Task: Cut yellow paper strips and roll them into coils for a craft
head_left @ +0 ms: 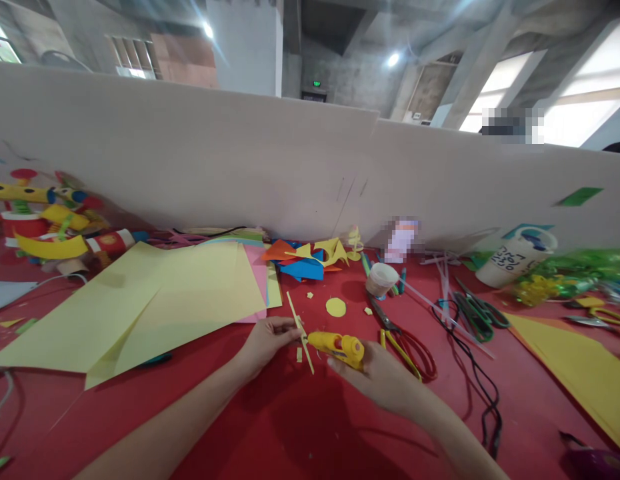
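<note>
the left hand is closed in a pinch on a thin pale yellow paper strip, which slants past its fingertips above the red counter. the right hand is wrapped around a yellow hot glue gun, its nozzle pointing toward the left hand and right at the strip; whether tip and paper touch is too small to tell. a little yellow paper piece lies between the two hands, just under the strip. beyond the hands are a round yellow paper disc and two tiny star-shaped pieces, one nearer the left hand, the other ahead of the right. red-handled scissors lie just past the right hand, with a small paper cup farther ahead of it. green-handled scissors and a black cord are to the right of that hand. large pale yellow paper sheets spread out left of and beyond the left hand, and blue paper scraps sit farther ahead of it.
</note>
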`<state>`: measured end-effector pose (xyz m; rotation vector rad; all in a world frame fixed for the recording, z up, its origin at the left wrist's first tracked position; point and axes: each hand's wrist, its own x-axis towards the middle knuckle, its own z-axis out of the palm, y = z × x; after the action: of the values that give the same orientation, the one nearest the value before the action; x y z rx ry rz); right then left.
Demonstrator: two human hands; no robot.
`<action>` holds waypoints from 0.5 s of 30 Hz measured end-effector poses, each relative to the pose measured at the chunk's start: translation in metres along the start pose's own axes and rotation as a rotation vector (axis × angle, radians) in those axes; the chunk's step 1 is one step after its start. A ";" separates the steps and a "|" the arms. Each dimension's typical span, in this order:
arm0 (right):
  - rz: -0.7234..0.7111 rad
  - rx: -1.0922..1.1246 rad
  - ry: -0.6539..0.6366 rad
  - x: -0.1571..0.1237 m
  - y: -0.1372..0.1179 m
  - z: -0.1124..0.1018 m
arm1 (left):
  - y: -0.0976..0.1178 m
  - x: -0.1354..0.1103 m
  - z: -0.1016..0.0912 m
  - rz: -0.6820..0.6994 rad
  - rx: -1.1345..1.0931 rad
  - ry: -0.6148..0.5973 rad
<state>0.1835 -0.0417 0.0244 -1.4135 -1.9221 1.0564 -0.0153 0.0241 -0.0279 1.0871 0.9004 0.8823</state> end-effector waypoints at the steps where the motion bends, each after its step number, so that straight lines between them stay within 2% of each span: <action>1: -0.006 0.001 0.005 0.000 0.000 0.000 | 0.000 0.000 0.000 -0.001 0.002 -0.004; 8: 0.023 -0.036 0.042 0.004 0.003 0.002 | 0.000 0.000 0.000 -0.007 0.015 -0.001; 15: -0.008 0.009 -0.024 0.002 0.005 -0.001 | 0.000 0.000 0.000 -0.012 0.012 0.007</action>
<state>0.1863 -0.0392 0.0204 -1.3936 -1.9360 1.0809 -0.0158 0.0242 -0.0279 1.0881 0.9182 0.8727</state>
